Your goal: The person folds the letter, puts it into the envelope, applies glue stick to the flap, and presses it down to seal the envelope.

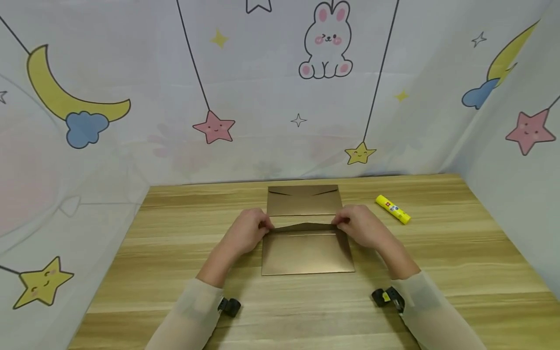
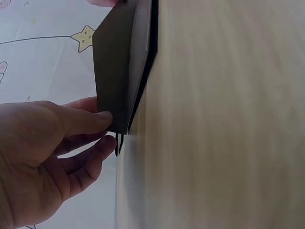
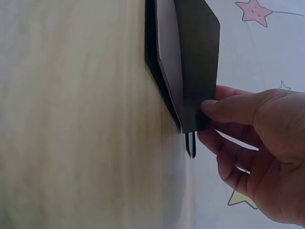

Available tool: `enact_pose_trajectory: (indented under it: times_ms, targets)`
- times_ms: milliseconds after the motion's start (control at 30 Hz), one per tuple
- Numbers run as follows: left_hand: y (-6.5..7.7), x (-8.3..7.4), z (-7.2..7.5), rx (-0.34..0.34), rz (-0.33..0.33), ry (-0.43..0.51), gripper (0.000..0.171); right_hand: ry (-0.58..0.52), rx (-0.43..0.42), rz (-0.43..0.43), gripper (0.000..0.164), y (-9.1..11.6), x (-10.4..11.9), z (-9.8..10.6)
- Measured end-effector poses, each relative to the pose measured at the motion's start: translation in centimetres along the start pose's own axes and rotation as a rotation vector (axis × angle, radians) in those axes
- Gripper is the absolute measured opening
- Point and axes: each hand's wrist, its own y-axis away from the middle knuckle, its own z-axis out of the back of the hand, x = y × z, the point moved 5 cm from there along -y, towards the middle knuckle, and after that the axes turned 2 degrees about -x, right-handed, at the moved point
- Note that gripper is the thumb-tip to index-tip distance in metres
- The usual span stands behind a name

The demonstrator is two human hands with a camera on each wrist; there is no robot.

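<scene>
Your left hand [image 1: 246,232] and right hand [image 1: 362,226] each pinch a flap corner of the near envelope [image 1: 307,253], which lies flat on the worktop [image 1: 459,262].

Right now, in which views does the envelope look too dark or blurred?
Head view: even light, the bronze envelope sharp, a soft sheen. Left wrist view: its flap backlit, nearly black, the table blurred. Right wrist view: the same, with the hands' fingers in focus.

Both arms wear pale cream, slightly sheer sleeves [image 1: 197,311] at the frame's bottom. A small black camera mount [image 1: 229,306] is strapped at each wrist; the right one [image 1: 387,296] shows a yellow spot.
</scene>
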Motion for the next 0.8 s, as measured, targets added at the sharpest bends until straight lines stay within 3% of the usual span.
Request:
enact_pose_trajectory:
  times_ms: [400,800]
  targets:
    - [0.6,-1.0,-0.2,0.125,-0.008,-0.068,0.015,0.049,0.122,0.019,0.014,0.6,0.7,-0.1]
    - [0.8,-1.1,-0.7,0.174,0.038,-0.075,0.019,0.08,0.179,0.044,0.016,0.6,0.7,-0.6]
